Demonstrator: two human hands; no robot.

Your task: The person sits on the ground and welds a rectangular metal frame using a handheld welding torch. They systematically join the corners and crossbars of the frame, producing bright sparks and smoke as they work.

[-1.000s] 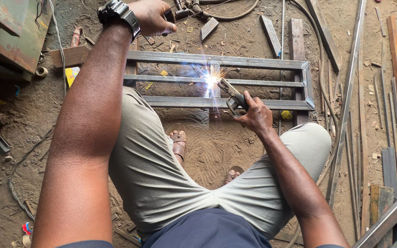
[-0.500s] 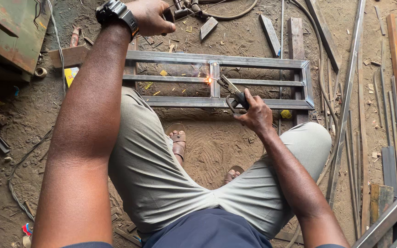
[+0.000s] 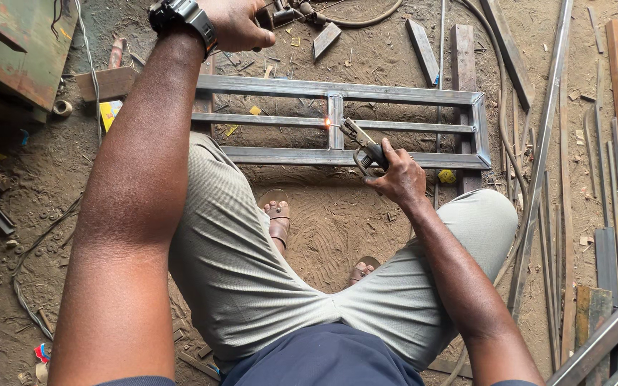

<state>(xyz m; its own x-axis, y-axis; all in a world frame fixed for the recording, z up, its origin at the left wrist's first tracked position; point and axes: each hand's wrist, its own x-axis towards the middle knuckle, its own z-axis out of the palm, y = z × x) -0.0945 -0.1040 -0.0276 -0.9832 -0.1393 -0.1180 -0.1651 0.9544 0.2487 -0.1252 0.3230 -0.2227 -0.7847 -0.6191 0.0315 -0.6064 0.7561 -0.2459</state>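
I squat over a rectangular steel frame (image 3: 409, 93) that lies on the dirt floor. My right hand (image 3: 399, 177) grips a welding electrode holder (image 3: 363, 146). Its rod tip touches the frame's short upright bar (image 3: 335, 121), where a small orange glow shows. My left hand (image 3: 241, 19) is raised near the top edge, closed on a dark object that is mostly cut off. A black watch (image 3: 182, 18) sits on that wrist. My sandalled feet (image 3: 277, 214) rest on the sand below the frame.
Long steel bars and strips (image 3: 548, 143) lie along the right side. A rusty green metal box (image 3: 16, 50) stands at the top left. A cable (image 3: 366, 18) and scrap pieces lie beyond the frame. A wooden plank (image 3: 463, 50) runs under the frame's right end.
The bright welding arc seen a second ago has faded to a small orange glow. My right hand and the holder stay at almost the same spot.
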